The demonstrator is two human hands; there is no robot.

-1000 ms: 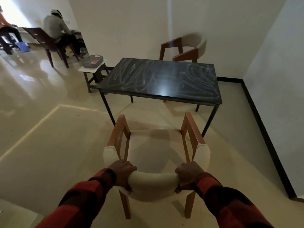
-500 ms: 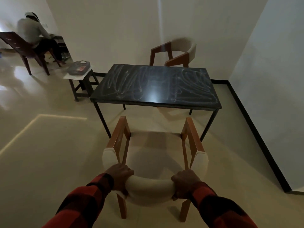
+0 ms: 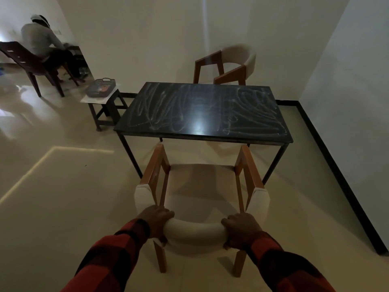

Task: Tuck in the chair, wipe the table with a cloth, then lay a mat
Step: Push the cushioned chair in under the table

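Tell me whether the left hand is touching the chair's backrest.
Touching. In the head view the left hand wraps over the chair's padded white backrest, fingers curled around it with no gap.

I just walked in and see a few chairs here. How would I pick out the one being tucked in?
Start at the black table with chalky scribbles, in the room's corner. The chair stands at its near edge, wooden arms pointing toward the table. Unlike the matching chair at the far side by the wall, this one has the left hand and right hand gripping its cream padded backrest.
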